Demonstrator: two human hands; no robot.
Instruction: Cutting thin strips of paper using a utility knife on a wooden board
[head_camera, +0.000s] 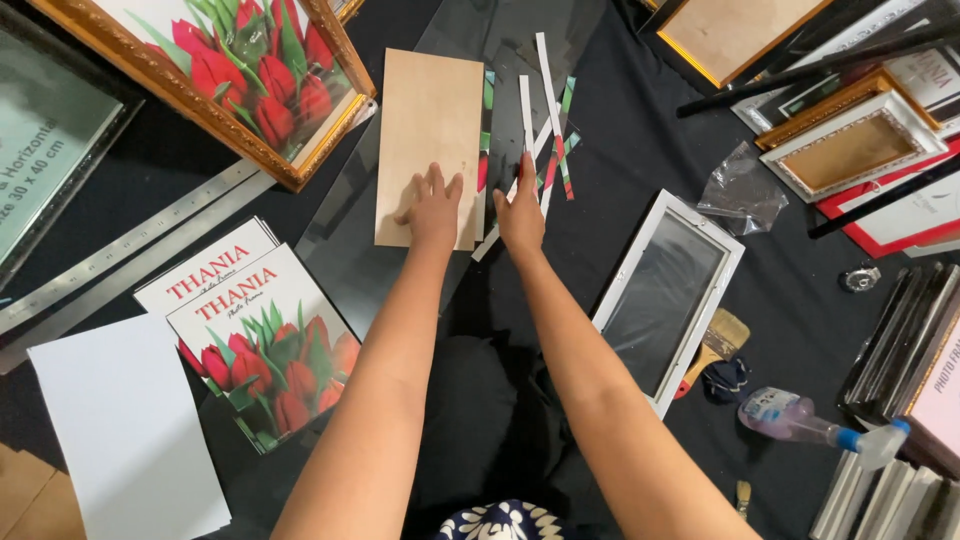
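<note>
Head view — brown board (428, 130) under left hand (433, 212) fingers (436, 180).

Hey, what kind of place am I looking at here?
Probably a picture-framing workspace. Frames lie all around, such as a gold frame with a tulip print and an empty white frame. A long metal ruler and a brown backing board under the left hand fit that.

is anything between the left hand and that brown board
No. The left hand lies flat on the brown board, nothing between them. The right hand rests beside it on the cut paper strips.
</note>
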